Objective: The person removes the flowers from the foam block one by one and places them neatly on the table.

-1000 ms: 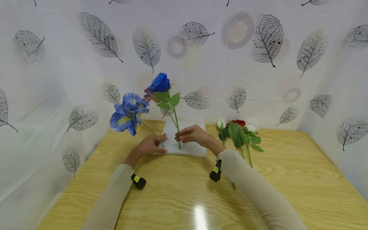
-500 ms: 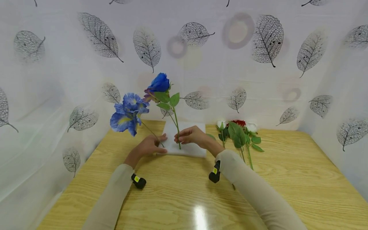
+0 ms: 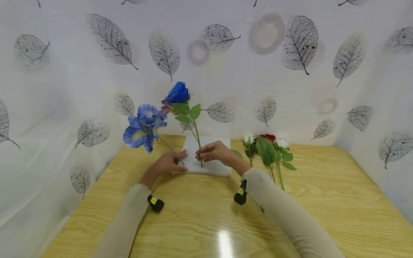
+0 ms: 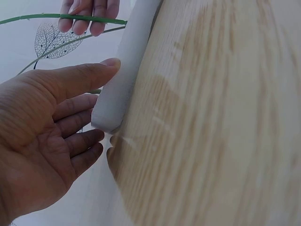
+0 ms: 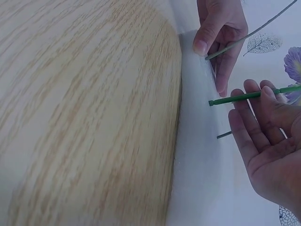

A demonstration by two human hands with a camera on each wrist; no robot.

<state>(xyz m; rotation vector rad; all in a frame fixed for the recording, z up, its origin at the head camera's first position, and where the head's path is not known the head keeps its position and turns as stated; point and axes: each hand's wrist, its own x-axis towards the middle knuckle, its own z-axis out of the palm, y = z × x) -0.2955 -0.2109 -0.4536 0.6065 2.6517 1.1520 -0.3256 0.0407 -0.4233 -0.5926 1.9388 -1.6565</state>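
My right hand [image 3: 214, 154] pinches the green stem of a blue rose [image 3: 178, 93] between thumb and fingers. In the right wrist view the stem's [image 5: 242, 97] lower end meets the white foam block [image 5: 197, 141]. At the block's left edge my left hand [image 3: 166, 163] holds on, the thumb near the front and the fingers along the side, as the left wrist view shows. A blue iris [image 3: 145, 127] leans left, its thin stem standing in the foam by that thumb. Behind the rose, partly hidden, is a purple flower [image 3: 166, 107], its stem also running down to the foam.
On the wooden table [image 3: 200, 222], right of the block, lie a red flower [image 3: 267, 137], white roses [image 3: 282, 142] and green leaves [image 3: 268, 154]. Their stems point toward the front, partly behind my right sleeve [image 3: 284, 208]. A leaf-printed curtain [image 3: 232, 82] encloses the back and sides.
Both hands stay almost where they were. My right wrist has shifted very slightly, baring a green leaf beside the block, and the rose's head has tipped slightly left.
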